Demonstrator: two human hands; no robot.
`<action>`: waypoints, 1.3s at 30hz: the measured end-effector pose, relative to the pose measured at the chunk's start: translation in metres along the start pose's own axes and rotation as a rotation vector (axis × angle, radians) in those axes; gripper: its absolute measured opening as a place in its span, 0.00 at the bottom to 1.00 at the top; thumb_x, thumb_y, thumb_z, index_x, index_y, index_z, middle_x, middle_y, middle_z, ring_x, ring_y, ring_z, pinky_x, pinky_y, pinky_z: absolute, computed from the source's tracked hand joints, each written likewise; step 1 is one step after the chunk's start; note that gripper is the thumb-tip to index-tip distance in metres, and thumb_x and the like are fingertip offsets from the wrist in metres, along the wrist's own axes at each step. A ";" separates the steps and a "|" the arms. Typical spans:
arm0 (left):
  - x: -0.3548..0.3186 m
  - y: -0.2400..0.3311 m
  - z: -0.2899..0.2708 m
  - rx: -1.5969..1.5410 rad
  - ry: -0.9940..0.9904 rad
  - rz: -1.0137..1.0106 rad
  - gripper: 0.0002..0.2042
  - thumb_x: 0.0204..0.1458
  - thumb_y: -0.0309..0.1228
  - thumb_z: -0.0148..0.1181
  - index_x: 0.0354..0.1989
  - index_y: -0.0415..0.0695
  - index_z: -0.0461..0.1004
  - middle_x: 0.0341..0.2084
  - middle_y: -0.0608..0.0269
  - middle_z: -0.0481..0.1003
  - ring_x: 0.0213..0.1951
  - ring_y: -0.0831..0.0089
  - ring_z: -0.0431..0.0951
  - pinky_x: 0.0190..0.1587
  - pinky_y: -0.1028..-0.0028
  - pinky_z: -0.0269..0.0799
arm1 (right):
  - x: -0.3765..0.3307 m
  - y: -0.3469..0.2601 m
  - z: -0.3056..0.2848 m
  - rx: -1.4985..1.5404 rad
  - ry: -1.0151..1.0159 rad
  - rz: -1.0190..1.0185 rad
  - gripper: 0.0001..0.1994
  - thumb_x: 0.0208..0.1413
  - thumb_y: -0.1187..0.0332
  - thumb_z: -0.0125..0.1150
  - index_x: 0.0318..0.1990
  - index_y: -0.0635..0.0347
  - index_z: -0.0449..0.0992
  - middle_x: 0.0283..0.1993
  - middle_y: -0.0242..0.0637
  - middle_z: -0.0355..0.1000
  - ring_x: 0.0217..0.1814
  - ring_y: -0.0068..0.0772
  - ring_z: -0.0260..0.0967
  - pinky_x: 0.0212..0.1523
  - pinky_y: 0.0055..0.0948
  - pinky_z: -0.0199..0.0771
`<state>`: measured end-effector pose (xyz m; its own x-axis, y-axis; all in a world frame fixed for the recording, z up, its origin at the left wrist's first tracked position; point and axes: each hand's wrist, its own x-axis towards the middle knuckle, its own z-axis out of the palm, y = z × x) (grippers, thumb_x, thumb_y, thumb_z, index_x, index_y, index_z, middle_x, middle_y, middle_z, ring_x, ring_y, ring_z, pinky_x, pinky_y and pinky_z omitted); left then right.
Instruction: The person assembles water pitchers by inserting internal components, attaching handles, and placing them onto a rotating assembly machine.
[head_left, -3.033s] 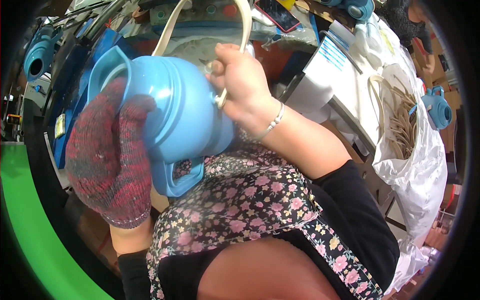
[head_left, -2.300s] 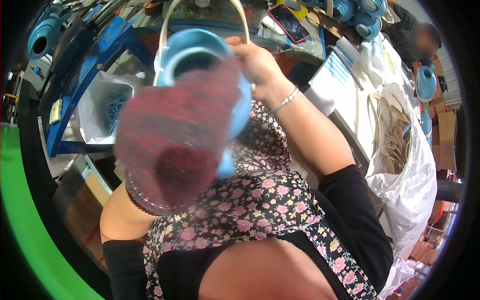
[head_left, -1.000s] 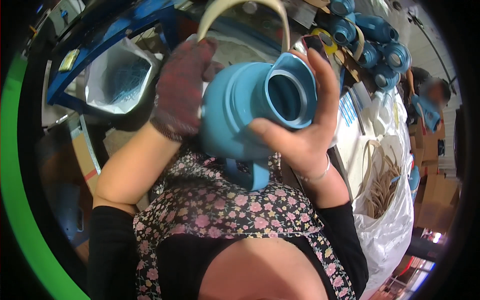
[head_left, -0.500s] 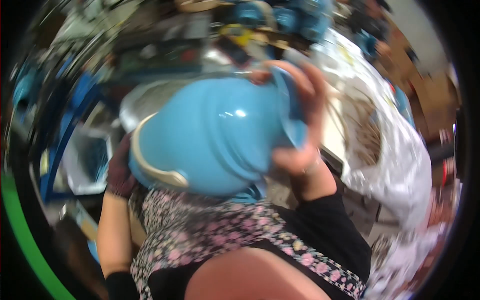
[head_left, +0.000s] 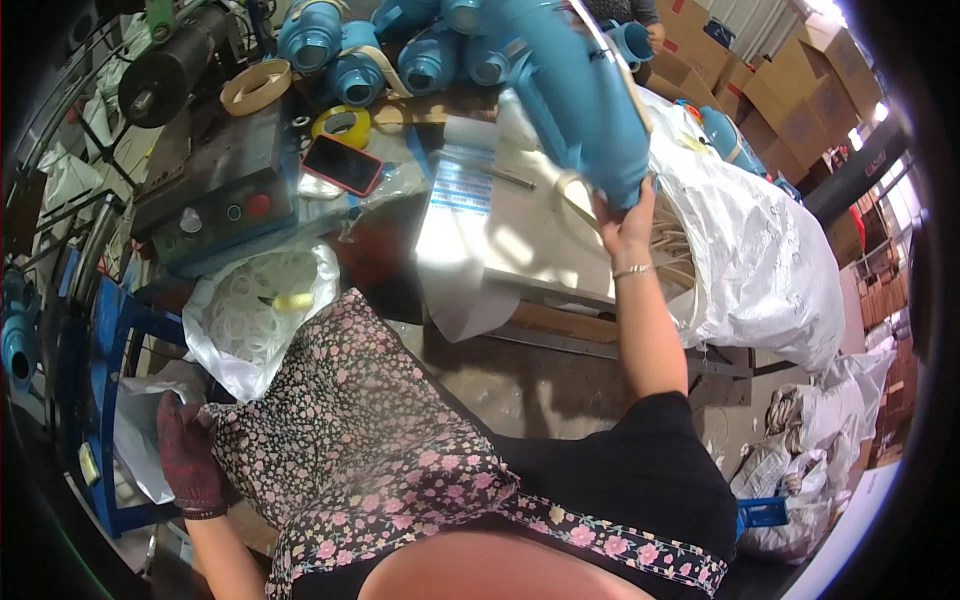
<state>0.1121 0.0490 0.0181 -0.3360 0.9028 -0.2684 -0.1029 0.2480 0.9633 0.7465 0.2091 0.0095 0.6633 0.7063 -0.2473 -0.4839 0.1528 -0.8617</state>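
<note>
At the far left, low beside the blue metal frame (head_left: 105, 330), the left hand (head_left: 188, 455) in its dark red knitted glove rests with fingers loosely curled on a white plastic bag (head_left: 140, 440), gripping nothing that can be made out. Right of it an open white bag of pale rings (head_left: 262, 300) sits at the workbench's (head_left: 540, 230) near edge. Further right, the bare right hand (head_left: 625, 222) is closed under the base of a big blue plastic jug with a cream strap handle (head_left: 572, 95), lifted above the bench toward the row of similar blue jugs (head_left: 400, 50) along its back edge. This looks like the setting-aside step; the next move would call for a free spot among that row.
</note>
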 end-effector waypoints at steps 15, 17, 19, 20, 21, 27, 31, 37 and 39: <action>-0.104 -0.296 -0.135 0.767 0.395 -0.282 0.28 0.49 0.45 0.61 0.55 0.41 0.69 0.50 0.47 0.73 0.52 0.56 0.73 0.54 0.65 0.68 | -0.182 0.093 0.134 -0.327 -1.297 0.307 0.22 0.63 0.51 0.48 0.54 0.58 0.70 0.50 0.41 0.72 0.53 0.38 0.69 0.59 0.39 0.65; -0.125 -0.330 -0.158 0.894 0.526 -0.246 0.27 0.50 0.45 0.61 0.54 0.40 0.70 0.50 0.46 0.73 0.53 0.54 0.72 0.55 0.65 0.67 | -0.307 0.119 0.167 -0.288 -1.845 0.307 0.22 0.65 0.54 0.46 0.53 0.64 0.70 0.52 0.45 0.72 0.53 0.39 0.71 0.55 0.38 0.69; -0.139 -0.336 -0.174 0.917 0.632 -0.265 0.26 0.50 0.45 0.61 0.53 0.40 0.71 0.50 0.47 0.73 0.53 0.54 0.72 0.55 0.65 0.66 | -0.392 0.133 0.193 -0.169 -2.270 0.393 0.21 0.64 0.54 0.48 0.51 0.63 0.71 0.49 0.48 0.72 0.49 0.41 0.73 0.50 0.38 0.72; -0.141 -0.328 -0.184 0.859 0.678 -0.306 0.25 0.50 0.45 0.61 0.52 0.40 0.72 0.49 0.47 0.74 0.53 0.54 0.72 0.55 0.65 0.66 | -0.422 0.136 0.200 -0.135 -2.414 0.394 0.20 0.64 0.54 0.48 0.51 0.63 0.71 0.48 0.48 0.72 0.49 0.41 0.73 0.50 0.38 0.72; -0.144 -0.327 -0.196 0.826 0.729 -0.336 0.24 0.51 0.45 0.60 0.51 0.41 0.72 0.48 0.48 0.74 0.53 0.55 0.72 0.55 0.65 0.66 | -0.442 0.140 0.203 -0.103 -2.513 0.403 0.20 0.63 0.55 0.48 0.50 0.63 0.71 0.48 0.48 0.72 0.48 0.41 0.73 0.50 0.39 0.73; -0.175 -0.417 -0.275 1.013 0.920 -0.345 0.18 0.52 0.44 0.51 0.43 0.44 0.75 0.41 0.48 0.76 0.47 0.48 0.73 0.51 0.59 0.68 | -0.492 0.165 0.227 -0.055 -2.700 0.401 0.17 0.63 0.59 0.49 0.48 0.64 0.72 0.45 0.47 0.73 0.45 0.40 0.73 0.49 0.39 0.73; -0.181 -0.450 -0.312 1.057 0.772 -0.694 0.19 0.52 0.46 0.51 0.42 0.44 0.75 0.42 0.49 0.76 0.47 0.52 0.74 0.49 0.60 0.68 | -0.512 0.185 0.240 -0.025 -2.729 0.410 0.15 0.62 0.62 0.49 0.46 0.65 0.73 0.43 0.47 0.73 0.43 0.40 0.73 0.49 0.39 0.73; -0.157 -0.518 -0.384 1.246 0.495 -0.841 0.20 0.53 0.48 0.52 0.43 0.46 0.75 0.43 0.52 0.76 0.44 0.60 0.75 0.45 0.62 0.70 | -0.546 0.212 0.249 0.023 -2.724 0.405 0.12 0.62 0.66 0.50 0.43 0.66 0.74 0.40 0.46 0.74 0.40 0.40 0.74 0.48 0.39 0.73; -0.157 -0.549 -0.410 1.371 0.324 -0.794 0.20 0.53 0.49 0.52 0.44 0.46 0.74 0.44 0.53 0.76 0.43 0.62 0.76 0.43 0.63 0.70 | -0.557 0.214 0.251 0.058 -2.740 0.404 0.11 0.61 0.67 0.50 0.43 0.66 0.74 0.39 0.45 0.74 0.39 0.40 0.74 0.48 0.39 0.73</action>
<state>-0.1627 -0.3732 -0.4725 -0.8001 0.3362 -0.4968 0.4725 0.8635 -0.1766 0.1303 0.0217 0.0743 -0.8320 -0.4033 0.3809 -0.3706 -0.1069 -0.9226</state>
